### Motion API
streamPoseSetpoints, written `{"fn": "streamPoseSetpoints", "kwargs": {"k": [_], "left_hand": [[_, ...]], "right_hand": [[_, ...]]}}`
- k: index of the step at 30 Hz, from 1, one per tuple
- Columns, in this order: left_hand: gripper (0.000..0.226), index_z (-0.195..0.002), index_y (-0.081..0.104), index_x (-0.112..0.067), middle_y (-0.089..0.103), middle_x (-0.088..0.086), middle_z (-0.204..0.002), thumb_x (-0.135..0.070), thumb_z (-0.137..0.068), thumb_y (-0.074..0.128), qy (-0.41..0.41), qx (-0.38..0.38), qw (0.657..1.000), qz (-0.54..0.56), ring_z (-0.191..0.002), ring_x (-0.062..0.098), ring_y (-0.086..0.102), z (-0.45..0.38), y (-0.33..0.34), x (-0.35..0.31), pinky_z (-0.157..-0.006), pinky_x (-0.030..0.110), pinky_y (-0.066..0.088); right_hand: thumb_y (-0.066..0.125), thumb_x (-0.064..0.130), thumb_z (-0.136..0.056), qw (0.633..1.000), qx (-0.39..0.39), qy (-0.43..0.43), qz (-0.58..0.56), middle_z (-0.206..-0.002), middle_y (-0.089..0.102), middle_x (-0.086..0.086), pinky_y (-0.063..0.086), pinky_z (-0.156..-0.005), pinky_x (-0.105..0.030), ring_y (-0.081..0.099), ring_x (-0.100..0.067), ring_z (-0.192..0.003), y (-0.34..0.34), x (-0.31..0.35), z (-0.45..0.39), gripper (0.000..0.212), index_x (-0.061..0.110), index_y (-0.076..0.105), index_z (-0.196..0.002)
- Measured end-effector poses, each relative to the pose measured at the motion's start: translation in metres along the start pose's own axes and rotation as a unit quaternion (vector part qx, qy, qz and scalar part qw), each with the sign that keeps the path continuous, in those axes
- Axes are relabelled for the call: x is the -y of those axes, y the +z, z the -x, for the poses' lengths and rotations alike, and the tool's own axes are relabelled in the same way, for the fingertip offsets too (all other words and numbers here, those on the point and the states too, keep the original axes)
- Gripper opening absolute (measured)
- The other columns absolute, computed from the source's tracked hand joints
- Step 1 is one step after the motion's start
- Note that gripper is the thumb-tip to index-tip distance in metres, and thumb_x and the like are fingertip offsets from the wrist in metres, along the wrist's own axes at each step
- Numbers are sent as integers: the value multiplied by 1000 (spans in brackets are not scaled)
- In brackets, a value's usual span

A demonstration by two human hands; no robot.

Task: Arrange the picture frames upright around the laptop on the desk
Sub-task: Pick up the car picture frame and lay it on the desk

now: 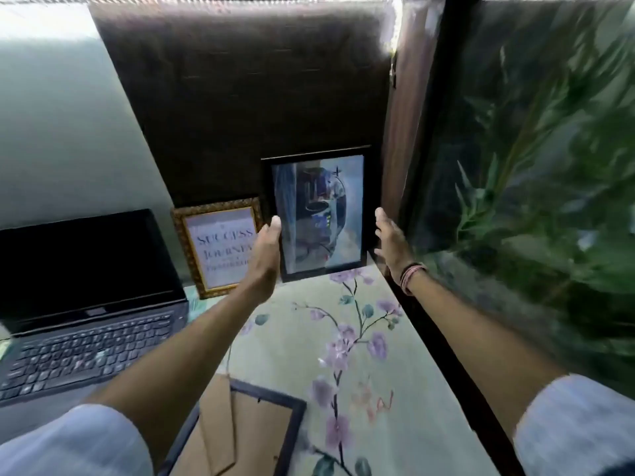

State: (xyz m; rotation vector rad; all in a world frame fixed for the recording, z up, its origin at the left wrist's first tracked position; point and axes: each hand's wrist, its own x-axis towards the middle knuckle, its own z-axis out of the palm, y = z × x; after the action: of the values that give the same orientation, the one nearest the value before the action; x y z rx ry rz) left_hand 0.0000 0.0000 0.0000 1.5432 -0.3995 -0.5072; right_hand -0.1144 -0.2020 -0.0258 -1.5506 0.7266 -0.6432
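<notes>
The black picture frame is stood upright on its short edge, long axis vertical, at the desk's back right corner, well right of the laptop. Its left edge is touched by the open left hand; whether it is actually gripped cannot be told. The right hand is held open just beside its right edge, apart. Between laptop and black frame a gold frame is leaned upright. Nearer, another frame is lying face down.
</notes>
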Motion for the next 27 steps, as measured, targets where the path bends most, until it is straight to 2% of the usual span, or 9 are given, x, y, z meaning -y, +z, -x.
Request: {"fn": "streamPoseSetpoints", "kwargs": {"k": [2,5,8,11,13,17,21,24,27], "left_hand": [[58,-148,45,-13,56,-8,-132,-53,-108,32,-31,-25,999,-9,-115,8,58,-14,3,6,-77,10,48],[99,-155,42,-24,47,-1,-159,-89,-80,41,-42,-25,999,-11,-144,24,47,-62,-9,45,-114,41,40],[123,-153,44,-25,45,0,-161,-102,-58,47,-59,-34,998,-17,-147,25,44,-86,-15,69,-120,52,34],[76,-162,28,-14,31,5,-168,-52,-101,50,-41,-44,998,-14,-152,27,33,-47,-6,32,-120,38,30],[61,-163,25,-12,30,8,-168,-28,-108,46,-27,-45,998,-32,-153,27,33,-38,-8,30,-123,39,31],[39,-147,48,-9,60,10,-141,-13,-108,45,-12,-1,1000,-15,-132,27,57,-16,-26,29,-105,38,53],[29,-136,53,-5,69,9,-123,-5,-107,46,-12,0,999,43,-110,25,68,18,-70,25,-94,40,57],[24,-129,56,-6,70,11,-122,-5,-107,47,-53,-57,990,119,-111,32,67,36,-124,32,-101,54,54],[16,-105,59,-13,69,9,-106,-4,-107,46,-84,-121,969,196,-97,26,65,61,-191,41,-93,52,57]], "right_hand": [[37,78,-82,1000,8,12,6,-160,41,4,27,-123,-51,38,-19,-147,0,2,-11,87,26,42,-152],[35,81,-82,998,34,55,-5,-164,34,2,23,-124,-52,32,-21,-151,9,5,-32,89,29,35,-155],[33,65,-99,996,43,69,-43,-166,29,0,19,-125,-45,27,-19,-153,19,1,-45,72,24,29,-158],[37,56,-102,993,29,84,-83,-163,33,0,19,-122,-39,29,-18,-151,22,-9,-50,66,17,33,-156],[49,64,-94,989,20,102,-108,-160,40,1,22,-123,-37,36,-17,-148,16,-25,-57,74,18,42,-152],[44,52,-99,995,6,57,-77,-158,43,0,29,-123,-36,40,-14,-144,19,-1,-31,67,11,43,-152],[43,39,-105,999,31,-9,-11,-154,46,0,32,-118,-28,42,-14,-143,50,43,2,54,9,44,-150],[47,43,-100,995,25,-46,85,-153,50,-2,32,-121,-37,45,-18,-142,94,58,28,56,15,50,-148],[54,37,-97,985,-37,-56,160,-157,43,-12,28,-122,-42,39,-27,-145,156,55,75,61,10,43,-150]]}}
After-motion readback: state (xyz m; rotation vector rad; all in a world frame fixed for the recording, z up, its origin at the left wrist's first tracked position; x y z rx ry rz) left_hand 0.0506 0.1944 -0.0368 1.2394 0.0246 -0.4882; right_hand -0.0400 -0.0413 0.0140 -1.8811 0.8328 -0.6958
